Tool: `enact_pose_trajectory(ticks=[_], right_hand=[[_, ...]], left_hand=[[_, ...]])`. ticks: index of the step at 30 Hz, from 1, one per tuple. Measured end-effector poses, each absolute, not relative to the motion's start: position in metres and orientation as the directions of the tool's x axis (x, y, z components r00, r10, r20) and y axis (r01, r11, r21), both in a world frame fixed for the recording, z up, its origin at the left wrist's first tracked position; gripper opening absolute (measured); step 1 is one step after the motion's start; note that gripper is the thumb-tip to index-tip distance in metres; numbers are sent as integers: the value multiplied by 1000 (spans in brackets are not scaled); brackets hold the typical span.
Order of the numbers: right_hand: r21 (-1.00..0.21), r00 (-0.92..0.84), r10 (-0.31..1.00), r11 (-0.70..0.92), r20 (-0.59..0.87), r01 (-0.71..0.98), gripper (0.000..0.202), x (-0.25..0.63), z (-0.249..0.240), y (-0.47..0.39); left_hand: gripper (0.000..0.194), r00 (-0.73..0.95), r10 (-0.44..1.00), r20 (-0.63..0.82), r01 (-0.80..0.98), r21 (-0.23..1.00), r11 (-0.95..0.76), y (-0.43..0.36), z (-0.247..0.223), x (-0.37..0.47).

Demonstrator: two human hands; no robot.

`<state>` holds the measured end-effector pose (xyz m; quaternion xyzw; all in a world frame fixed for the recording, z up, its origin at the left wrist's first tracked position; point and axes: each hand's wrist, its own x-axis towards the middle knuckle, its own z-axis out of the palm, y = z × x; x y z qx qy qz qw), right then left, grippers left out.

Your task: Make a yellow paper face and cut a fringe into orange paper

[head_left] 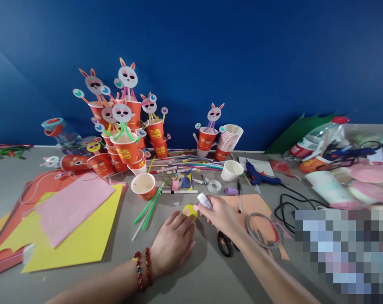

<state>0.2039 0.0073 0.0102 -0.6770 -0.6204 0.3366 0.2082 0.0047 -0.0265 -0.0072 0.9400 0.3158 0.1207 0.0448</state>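
Note:
My left hand (175,238), with red bead bracelets at the wrist, lies low over the table. Its fingertips hold down a small round yellow paper disc (189,211) bearing pink paper pieces. Just right of it, my right hand (220,213) grips a white glue stick (205,201), tilted, with its lower part covered by the fingers. A small pink piece (196,207) shows between the disc and my right fingertips. Black-handled scissors (225,244) lie below my right forearm, partly hidden. Orange paper (251,202) lies beneath and beyond that arm.
Red cups with paper rabbits (124,150) stand stacked at back left. Yellow paper (96,236) and pink paper (74,207) lie left. Green straws (149,209), markers (180,192), clear tape (214,185), a tape ring (263,230) and a blue glue gun (261,174) surround the hands.

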Motion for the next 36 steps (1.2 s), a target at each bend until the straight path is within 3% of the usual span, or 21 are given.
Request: enact_pose_trajectory(ticks=[10,36], right_hand=[[-640,27,992,-102,-126,762,24,190,4,9],[-542,11,988,-95,-155,835,23,193,4,12]], left_hand=[[44,785,605,134,584,169,-794,-26,-8,2],[39,758,638,138,611,191,-768,-26,-5,5]])
